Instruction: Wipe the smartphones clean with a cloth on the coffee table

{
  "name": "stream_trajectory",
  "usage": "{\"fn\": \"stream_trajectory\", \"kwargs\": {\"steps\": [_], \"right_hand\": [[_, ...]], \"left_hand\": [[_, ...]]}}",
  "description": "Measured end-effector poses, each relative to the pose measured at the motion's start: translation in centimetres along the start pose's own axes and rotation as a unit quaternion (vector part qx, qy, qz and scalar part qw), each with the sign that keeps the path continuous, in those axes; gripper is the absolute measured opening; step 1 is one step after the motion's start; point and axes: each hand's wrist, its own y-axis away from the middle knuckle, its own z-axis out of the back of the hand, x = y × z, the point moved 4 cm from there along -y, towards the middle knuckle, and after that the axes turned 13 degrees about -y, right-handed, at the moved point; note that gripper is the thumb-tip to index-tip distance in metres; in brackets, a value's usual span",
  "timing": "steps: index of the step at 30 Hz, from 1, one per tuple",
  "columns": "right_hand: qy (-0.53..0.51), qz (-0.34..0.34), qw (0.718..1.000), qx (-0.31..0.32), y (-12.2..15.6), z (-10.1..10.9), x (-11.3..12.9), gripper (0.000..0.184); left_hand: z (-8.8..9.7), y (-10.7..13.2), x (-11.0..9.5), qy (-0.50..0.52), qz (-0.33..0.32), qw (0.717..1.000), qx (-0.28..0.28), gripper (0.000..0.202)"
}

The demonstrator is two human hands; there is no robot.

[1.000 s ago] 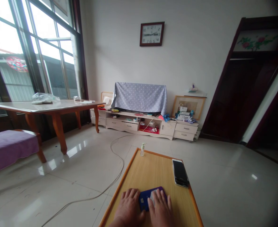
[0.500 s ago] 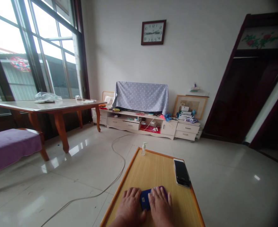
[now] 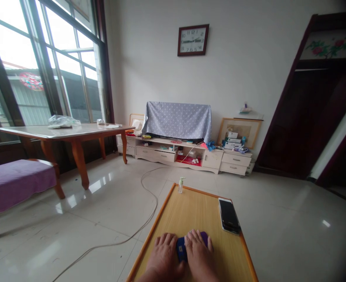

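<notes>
A flat dark blue case lies on a light wooden board with an orange rim, near the board's near edge. My left hand and my right hand press on it from both sides and cover most of it. What lies under my fingers is hidden. A black smartphone rests at the board's right edge, to the right of my right hand. A small pump bottle of clear gel stands just beyond the far rim.
The board sits low over a glossy tiled floor, with a pale cable running along its left side. A wooden table and a purple-topped bench stand left. A cluttered low cabinet lines the far wall.
My hands have drawn closer together over the blue case, and a pale strip seen on it earlier is now covered. The view has shifted slightly, so the room sits a little differently.
</notes>
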Motion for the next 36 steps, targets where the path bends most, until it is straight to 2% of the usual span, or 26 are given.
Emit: {"fn": "stream_trajectory", "kwargs": {"steps": [4, 6, 8, 12, 14, 17, 20, 22, 25, 29, 31, 33, 36], "right_hand": [[-0.041, 0.031, 0.998, 0.027, 0.7, -1.4, 2.2, 0.054], [-0.059, 0.047, 0.997, 0.028, 1.0, -1.8, 2.5, 0.055], [-0.057, 0.036, 0.998, 0.018, 0.8, -1.6, 1.3, 0.054], [-0.013, -0.031, 0.999, -0.032, -0.5, -0.3, -3.2, 0.053], [0.012, -0.050, 0.998, -0.042, -0.8, 0.1, -4.3, 0.052], [0.018, -0.050, 0.998, -0.035, -0.2, -0.5, -2.9, 0.053], [-0.026, 0.013, 0.999, 0.017, 1.2, -2.0, 0.6, 0.054], [-0.053, 0.047, 0.997, 0.036, 2.1, -2.6, 2.1, 0.053], [-0.058, 0.053, 0.996, 0.036, 2.3, -2.5, 1.4, 0.052], [-0.005, -0.018, 1.000, -0.012, 0.9, -1.1, -2.8, 0.053], [0.019, -0.043, 0.998, -0.031, 0.5, -0.7, -3.7, 0.055], [0.027, -0.036, 0.998, -0.031, 0.7, -1.1, -3.1, 0.057], [0.010, 0.026, 1.000, -0.003, 1.9, -3.1, -0.3, 0.055]], "left_hand": [[-0.5, -0.2, 0.3, 0.002, -0.014, 1.000, -0.004, 0.049], [-0.8, -0.3, 0.5, 0.002, -0.016, 1.000, -0.005, 0.049], [-1.0, -0.3, 0.6, 0.002, -0.013, 1.000, -0.009, 0.049], [-1.0, -0.2, 0.6, 0.006, -0.004, 1.000, -0.013, 0.057], [-0.9, -0.1, 0.6, 0.009, -0.001, 1.000, -0.011, 0.059], [-0.7, -0.1, 0.6, 0.007, -0.001, 1.000, -0.007, 0.057], [-0.7, -0.1, 0.7, 0.001, -0.002, 1.000, 0.008, 0.050], [-0.9, -0.2, 0.8, -0.006, 0.001, 1.000, 0.019, 0.049], [-1.1, -0.2, 0.9, -0.008, 0.002, 1.000, 0.015, 0.052], [-1.1, -0.1, 0.8, 0.006, 0.002, 1.000, -0.010, 0.058], [-1.2, -0.1, 0.8, 0.012, -0.002, 1.000, -0.016, 0.060], [-1.4, -0.2, 1.0, 0.016, -0.004, 1.000, -0.024, 0.057], [-1.9, -0.4, 1.4, 0.020, -0.011, 0.999, -0.022, 0.050]]}}
